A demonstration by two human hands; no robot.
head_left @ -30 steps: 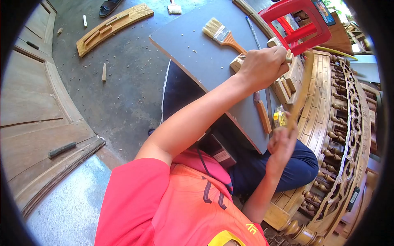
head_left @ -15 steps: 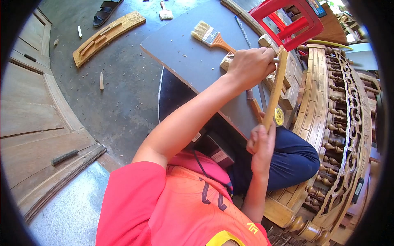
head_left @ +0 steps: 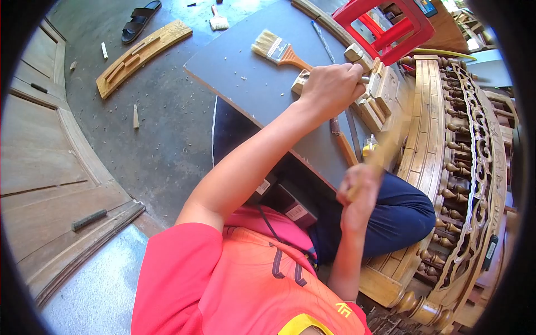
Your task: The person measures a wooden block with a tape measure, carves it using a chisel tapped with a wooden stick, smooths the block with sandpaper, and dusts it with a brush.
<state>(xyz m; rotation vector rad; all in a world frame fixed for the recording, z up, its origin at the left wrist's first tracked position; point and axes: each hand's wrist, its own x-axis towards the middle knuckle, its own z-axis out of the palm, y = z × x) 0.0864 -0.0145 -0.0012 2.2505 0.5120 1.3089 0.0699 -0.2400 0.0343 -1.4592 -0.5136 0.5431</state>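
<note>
My left hand point(head_left: 333, 89) reaches across the grey board point(head_left: 240, 72), fingers closed round a slim tool. Only the tool's greyish end point(head_left: 363, 80) pokes out on the right of the fist; the rest is hidden. Touching or just behind that hand is a small wooden block point(head_left: 300, 82). Lower down, by the knee, my right hand point(head_left: 358, 192) grips the lower end of a long flat wooden stick point(head_left: 385, 151), blurred by motion and tilted up to the right. Between the hands lie a wooden-handled tool point(head_left: 345, 144) and a yellow tape measure point(head_left: 369, 146).
A wide paintbrush point(head_left: 276, 49) and a pencil-like rod point(head_left: 322, 40) lie on the board. Several wooden blocks point(head_left: 385, 89) sit at its right edge, near a red plastic stool point(head_left: 385, 39). A carved wooden railing point(head_left: 458, 167) runs along the right. A curved wooden piece point(head_left: 142, 53) lies on the floor.
The stick has swung away to the right from the tool end at my left fist. My left hand keeps its grip on the tool, and the view has shifted slightly.
</note>
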